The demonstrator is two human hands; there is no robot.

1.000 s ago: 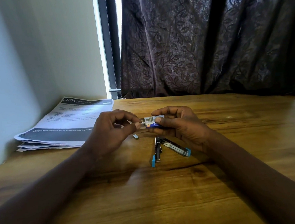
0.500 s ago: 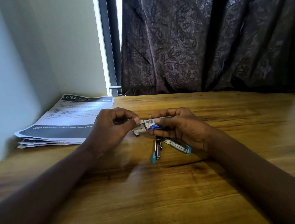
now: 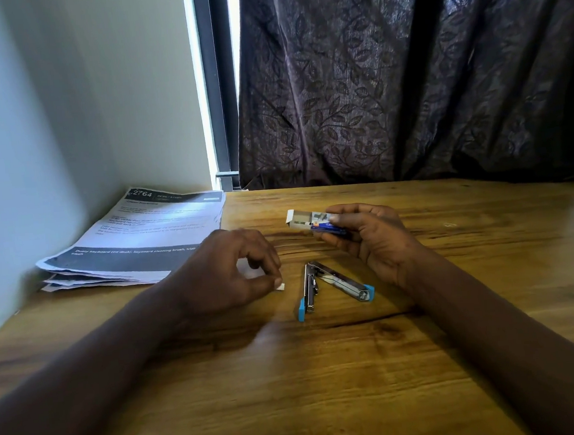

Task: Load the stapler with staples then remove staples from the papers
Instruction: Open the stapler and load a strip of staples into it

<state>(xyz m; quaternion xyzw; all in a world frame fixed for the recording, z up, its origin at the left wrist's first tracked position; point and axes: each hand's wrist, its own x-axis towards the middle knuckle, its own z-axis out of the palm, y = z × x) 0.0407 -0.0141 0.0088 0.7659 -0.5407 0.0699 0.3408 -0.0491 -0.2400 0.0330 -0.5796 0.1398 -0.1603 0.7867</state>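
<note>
A small metal stapler [image 3: 332, 287] with blue ends lies swung open in a V on the wooden table [image 3: 326, 386]. My right hand [image 3: 373, 241] holds a small staple box [image 3: 308, 219] above the table, behind the stapler, with its left end flap open. My left hand [image 3: 232, 276] is low over the table left of the stapler and pinches a small strip of staples [image 3: 280, 287] between thumb and fingertips. A stack of printed papers [image 3: 143, 242] lies at the back left of the table.
A pale wall runs along the table's left side, close to the papers. A dark patterned curtain [image 3: 405, 81] hangs behind the table's far edge. Bare wood stretches in front of the stapler and off to the right.
My left hand has drawn away from the box, down and to the left, with a staple strip in its fingertips. The box's end flap now stands open. My right hand raised the box slightly.
</note>
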